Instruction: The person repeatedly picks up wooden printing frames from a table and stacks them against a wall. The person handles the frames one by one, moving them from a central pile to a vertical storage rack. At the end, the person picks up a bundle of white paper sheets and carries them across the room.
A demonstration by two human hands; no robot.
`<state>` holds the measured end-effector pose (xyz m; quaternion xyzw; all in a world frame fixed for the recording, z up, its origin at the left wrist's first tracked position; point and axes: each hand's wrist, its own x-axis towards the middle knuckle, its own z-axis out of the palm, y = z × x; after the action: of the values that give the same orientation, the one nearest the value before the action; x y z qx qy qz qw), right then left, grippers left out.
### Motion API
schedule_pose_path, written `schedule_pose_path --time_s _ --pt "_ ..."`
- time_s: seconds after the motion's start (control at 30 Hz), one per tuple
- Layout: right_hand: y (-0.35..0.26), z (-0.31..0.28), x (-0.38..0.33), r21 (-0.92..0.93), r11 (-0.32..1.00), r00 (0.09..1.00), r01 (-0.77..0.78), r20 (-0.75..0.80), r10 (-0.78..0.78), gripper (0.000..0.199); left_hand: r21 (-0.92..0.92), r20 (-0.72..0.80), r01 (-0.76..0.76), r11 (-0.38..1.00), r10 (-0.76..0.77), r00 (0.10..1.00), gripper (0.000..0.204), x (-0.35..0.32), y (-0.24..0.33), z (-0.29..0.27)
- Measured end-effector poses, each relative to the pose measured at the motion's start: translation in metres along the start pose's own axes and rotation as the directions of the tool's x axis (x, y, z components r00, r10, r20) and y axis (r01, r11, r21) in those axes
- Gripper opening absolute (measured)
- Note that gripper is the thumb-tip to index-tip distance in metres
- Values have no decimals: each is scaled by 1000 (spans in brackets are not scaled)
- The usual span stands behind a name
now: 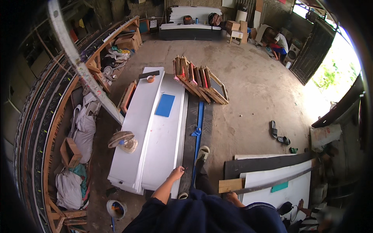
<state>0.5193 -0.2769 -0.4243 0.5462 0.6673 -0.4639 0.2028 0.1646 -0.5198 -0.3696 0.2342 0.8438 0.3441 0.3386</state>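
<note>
Left hand [176, 173] resting open on near edge of white panels [155, 132] stacked on floor, gripping nothing. Right hand [232, 197] on wooden strip [230, 185], hold unclear. Blue sheet [165, 105] lying mid-stack; panels flat, undisturbed.

1. Out on the concrete floor [248, 89], a row of wooden frames [200, 79] leaning one against the next.
2. Just beside the white sheets, a small fan [122, 140] lying on the ground.
3. At the left, stuffed white sacks [83, 130] and an open cardboard box [70, 152] by curved timber racks [42, 128].
4. Right of centre, a pair of dark sandals [279, 134] well apart from the frames.
5. Far back, a person crouching [278, 42] near cardboard boxes [237, 26].
6. Lower left, a round bucket [116, 209] on the floor.
7. At the right, an open dark gate [312, 52], daylight beyond.
</note>
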Motion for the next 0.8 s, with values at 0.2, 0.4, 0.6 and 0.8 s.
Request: schedule_pose_path --time_s 0.2,0.4,0.6,0.8 --pt "-102 -68 127 267 962 995 -48 -74 70 28 155 31 294 943 -303 953 36 120 -47 -40" --pt "-258 -185 262 -233 922 866 310 -330 -375 21 190 -8 318 929 -322 947 29 237 8 -85" --pt "-481 -307 344 -61 903 866 425 -263 -425 25 14 -199 200 980 -193 961 27 413 107 -110" --pt "-644 -301 477 172 822 836 543 -211 -507 22 -351 -362 -104 931 -33 931 21 642 146 -98"
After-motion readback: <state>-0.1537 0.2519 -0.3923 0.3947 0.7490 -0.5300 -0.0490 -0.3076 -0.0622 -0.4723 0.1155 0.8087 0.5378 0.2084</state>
